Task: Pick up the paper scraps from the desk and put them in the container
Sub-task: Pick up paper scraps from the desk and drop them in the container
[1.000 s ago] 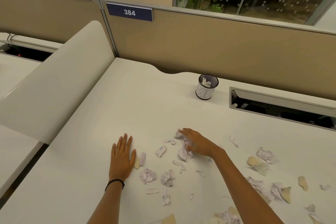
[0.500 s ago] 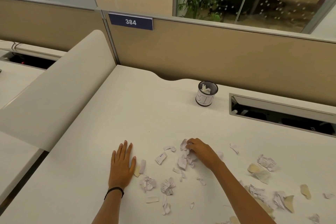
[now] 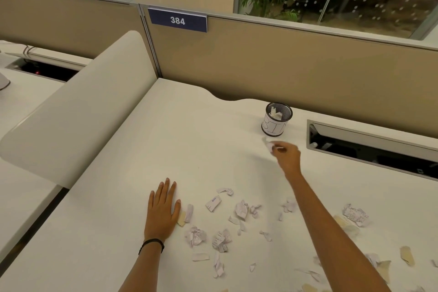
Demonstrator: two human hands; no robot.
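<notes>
Several white and tan paper scraps [image 3: 221, 239] lie scattered over the near half of the white desk [image 3: 180, 140]. A small black mesh container [image 3: 277, 119] with a white label stands at the back of the desk and holds some white paper. My right hand [image 3: 285, 156] is raised just in front of the container, a little lower than its rim, and pinches a crumpled white scrap [image 3: 269, 146]. My left hand [image 3: 163, 208] rests flat on the desk, fingers straight, beside a tan scrap [image 3: 182, 217].
A long cable slot [image 3: 369, 149] is cut into the desk right of the container. Beige partition walls [image 3: 308, 64] close off the back; a curved white divider [image 3: 78, 104] stands on the left. More scraps [image 3: 355, 214] lie at the lower right.
My right hand closed on a scrap in the pile, lifted it and moved it forward towards the container. The left hand stayed flat on the desk. The camera tilted up slightly.
</notes>
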